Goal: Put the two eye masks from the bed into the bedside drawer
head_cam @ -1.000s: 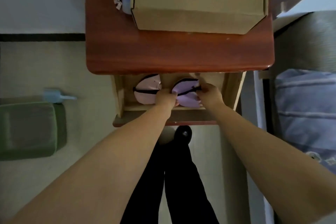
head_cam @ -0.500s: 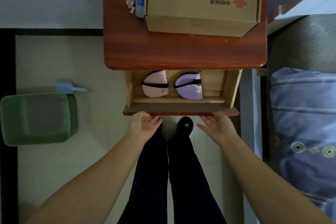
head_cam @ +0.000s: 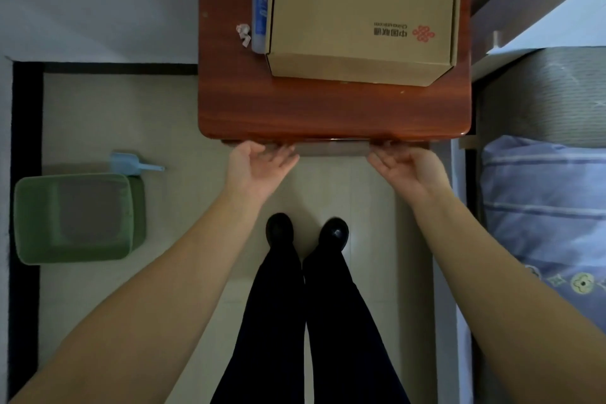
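Observation:
The bedside drawer is pushed in under the red-brown top of the bedside table; only its front edge shows. Both eye masks are hidden inside it. My left hand rests palm-forward against the left part of the drawer front, fingers spread and holding nothing. My right hand presses against the right part the same way, holding nothing.
A cardboard box, a blue tube and a crumpled scrap lie on the table top. A green bin and a blue scoop stand on the floor to the left. The bed lies to the right. My black shoes are below the drawer.
Both hands let go of the masks inside the open drawer, drew back to its front and pushed it shut. The masks are out of sight now.

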A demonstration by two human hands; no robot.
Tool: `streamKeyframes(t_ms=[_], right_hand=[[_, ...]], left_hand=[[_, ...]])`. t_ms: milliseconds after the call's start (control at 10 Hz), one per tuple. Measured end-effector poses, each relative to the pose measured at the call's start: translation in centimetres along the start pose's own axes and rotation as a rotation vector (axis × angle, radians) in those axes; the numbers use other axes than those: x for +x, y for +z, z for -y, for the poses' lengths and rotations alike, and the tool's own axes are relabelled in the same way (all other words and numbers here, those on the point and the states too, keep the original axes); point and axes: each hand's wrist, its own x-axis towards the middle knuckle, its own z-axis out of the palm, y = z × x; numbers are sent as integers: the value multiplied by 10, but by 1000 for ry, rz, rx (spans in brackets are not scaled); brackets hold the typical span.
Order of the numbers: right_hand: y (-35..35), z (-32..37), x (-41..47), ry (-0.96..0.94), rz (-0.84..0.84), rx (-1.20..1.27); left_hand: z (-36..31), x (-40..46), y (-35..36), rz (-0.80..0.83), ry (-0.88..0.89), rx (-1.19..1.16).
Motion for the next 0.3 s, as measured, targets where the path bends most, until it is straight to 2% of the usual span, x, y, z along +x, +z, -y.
streamKeyframes(t_ms=[100, 200, 300], right_hand=[[10, 3, 9, -7, -19, 118], [13, -1, 7, -1, -15, 113], [8, 6, -21, 32, -13, -130]], left_hand=[[-6, 14, 9, 37, 15, 31], [-7, 22, 4, 35, 19, 83], [-8, 4, -15, -67, 75, 505]])
